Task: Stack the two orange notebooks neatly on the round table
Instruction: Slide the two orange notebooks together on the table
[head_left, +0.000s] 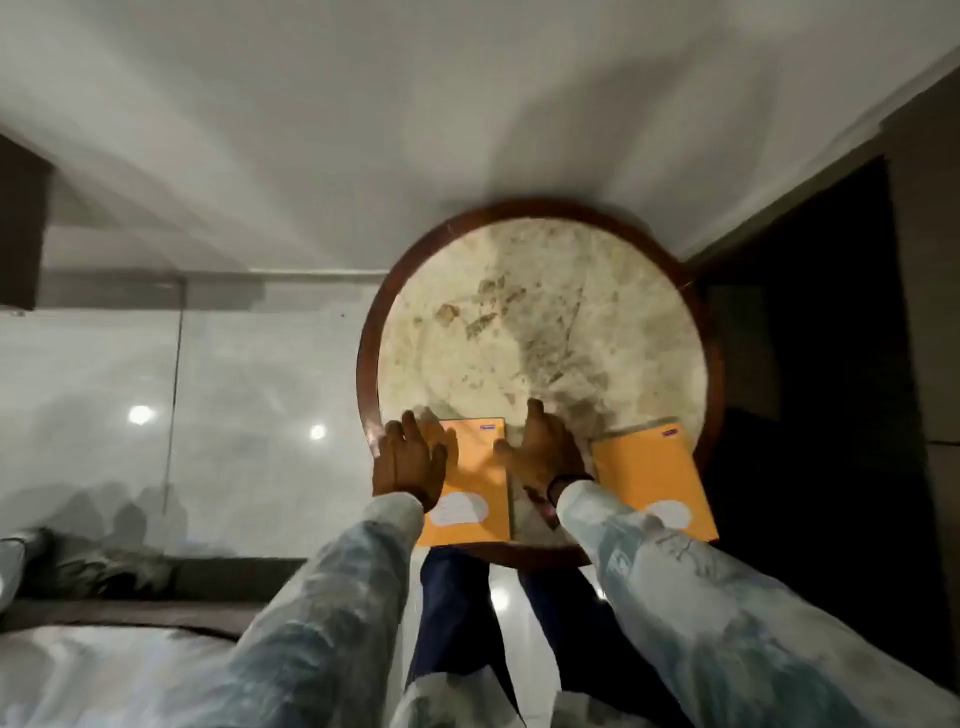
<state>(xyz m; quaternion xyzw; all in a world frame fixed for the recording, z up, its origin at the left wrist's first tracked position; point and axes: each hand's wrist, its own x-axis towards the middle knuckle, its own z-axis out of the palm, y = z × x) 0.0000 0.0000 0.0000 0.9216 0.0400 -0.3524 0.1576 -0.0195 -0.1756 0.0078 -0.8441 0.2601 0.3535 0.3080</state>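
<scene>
Fingers (415, 431) atop left orange notebook (475, 483)

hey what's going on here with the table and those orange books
A person stands at a round table with two orange notebooks lying side by side near its front edge, not yet stacked. The left hand rests flat on the left notebook. The right hand is spread open over the gap between them, beside the right notebook. Neither is lifted.

2 orange notebooks (475, 467) (652, 475) — 1 round table (519, 312) — 2 hands (408, 460) (545, 452).
</scene>
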